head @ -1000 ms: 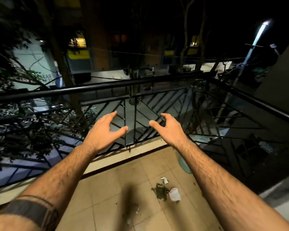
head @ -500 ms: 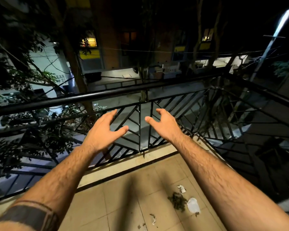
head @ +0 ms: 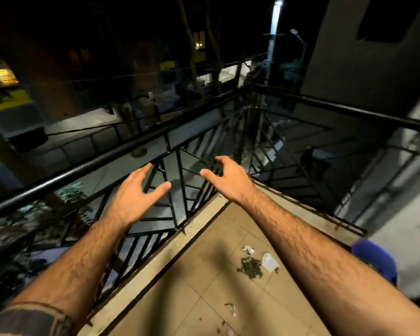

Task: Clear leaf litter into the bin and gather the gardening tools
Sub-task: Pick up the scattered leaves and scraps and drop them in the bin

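Note:
A small dark pile of leaf litter (head: 250, 267) lies on the tan balcony tiles between my forearms. Beside it sit a crumpled white plastic piece (head: 269, 262) and a small white scrap (head: 248, 249). More bits of debris (head: 231, 309) are scattered nearer to me. My left hand (head: 134, 198) and my right hand (head: 228, 181) are stretched out in front of the railing, fingers spread, holding nothing. A blue round container (head: 376, 264) shows behind my right forearm, partly hidden. No gardening tools are visible.
A black metal railing (head: 121, 154) with diagonal bars runs along the balcony edge and turns a corner (head: 251, 89) at the far right. A pale raised curb (head: 197, 221) borders the tiles. Beyond is a dark street with trees and a lit lamp.
The view has swung to the right, bringing the railing corner and the blue container into sight. Both hands stay open and outstretched, now slightly further apart.

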Available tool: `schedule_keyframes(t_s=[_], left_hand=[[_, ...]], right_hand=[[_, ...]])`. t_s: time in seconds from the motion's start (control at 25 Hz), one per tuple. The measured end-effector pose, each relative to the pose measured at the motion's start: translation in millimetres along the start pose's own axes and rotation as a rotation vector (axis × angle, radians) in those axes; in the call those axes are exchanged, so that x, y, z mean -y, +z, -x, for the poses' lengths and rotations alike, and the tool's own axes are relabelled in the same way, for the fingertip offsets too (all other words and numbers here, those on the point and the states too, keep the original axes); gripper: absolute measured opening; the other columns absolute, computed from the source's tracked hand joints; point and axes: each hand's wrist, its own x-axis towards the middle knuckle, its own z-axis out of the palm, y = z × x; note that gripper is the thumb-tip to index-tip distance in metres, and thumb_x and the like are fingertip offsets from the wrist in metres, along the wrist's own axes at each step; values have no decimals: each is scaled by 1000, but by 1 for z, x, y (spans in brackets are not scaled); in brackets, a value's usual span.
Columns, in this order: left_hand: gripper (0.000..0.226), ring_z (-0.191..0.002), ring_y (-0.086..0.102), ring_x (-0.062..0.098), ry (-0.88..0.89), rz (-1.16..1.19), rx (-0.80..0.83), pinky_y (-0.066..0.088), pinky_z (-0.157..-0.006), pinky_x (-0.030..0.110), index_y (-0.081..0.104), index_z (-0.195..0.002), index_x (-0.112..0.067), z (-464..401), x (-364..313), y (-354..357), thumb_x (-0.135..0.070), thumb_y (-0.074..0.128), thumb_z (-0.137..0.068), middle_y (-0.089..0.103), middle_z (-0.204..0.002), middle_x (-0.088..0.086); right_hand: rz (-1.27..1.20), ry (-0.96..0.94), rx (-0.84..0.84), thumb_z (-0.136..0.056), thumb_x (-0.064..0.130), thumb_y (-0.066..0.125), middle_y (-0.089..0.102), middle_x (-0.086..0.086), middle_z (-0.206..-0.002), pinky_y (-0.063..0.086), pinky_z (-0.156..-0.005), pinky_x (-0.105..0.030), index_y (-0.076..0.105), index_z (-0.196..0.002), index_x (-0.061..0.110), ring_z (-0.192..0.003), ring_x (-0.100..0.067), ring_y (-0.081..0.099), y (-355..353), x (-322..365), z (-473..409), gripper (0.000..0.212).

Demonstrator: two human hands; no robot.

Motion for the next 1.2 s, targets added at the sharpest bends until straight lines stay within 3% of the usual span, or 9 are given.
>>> schedule_keyframes(t_s=[0.28, 0.44, 0.72, 1.04, 1.2], left_hand=[[86, -145, 34, 21, 225, 59, 186, 27, -116, 33, 34, -156, -23, 5, 7, 7, -63, 63, -86, 36, -159, 5], [90, -145, 34, 20, 309, 53, 267, 32, -117, 41, 30, -157, -27, 28, -3, 6, -71, 59, -84, 34, -160, 1], [85, -146, 33, 22, 317, 51, 201, 32, -117, 47, 30, -157, -26, 72, -2, -8, -67, 59, -87, 32, -161, 3], [96, -144, 35, 20, 344, 51, 261, 35, -115, 49, 29, -156, -29, 114, -6, 3, -82, 51, -78, 33, -160, 2], [90, -145, 33, 19, 381, 46, 265, 35, -115, 48, 27, -157, -30, 118, -17, 6, -75, 55, -84, 31, -161, 0]], right_hand=[[29, 221, -185, -90, 60, 63, 53, -9, -147, 40, -111, -36, 43, -148, 14, -137, -26, 48, 10, 9, 82, 76], [60, 254, -252, -91, 60, 61, 52, -7, -149, 40, -112, -36, 43, -149, 14, -137, -23, 48, -6, 14, 121, 76], [46, 274, -290, -92, 60, 60, 51, -7, -149, 41, -112, -37, 42, -149, 14, -136, -24, 48, -12, 8, 186, 75], [43, 334, -303, -92, 61, 58, 49, -8, -150, 43, -110, -44, 41, -149, 15, -137, -26, 47, -11, -7, 240, 76], [22, 346, -313, -93, 61, 57, 49, -6, -150, 43, -110, -41, 41, -149, 16, -135, -25, 48, -6, -11, 241, 74]])
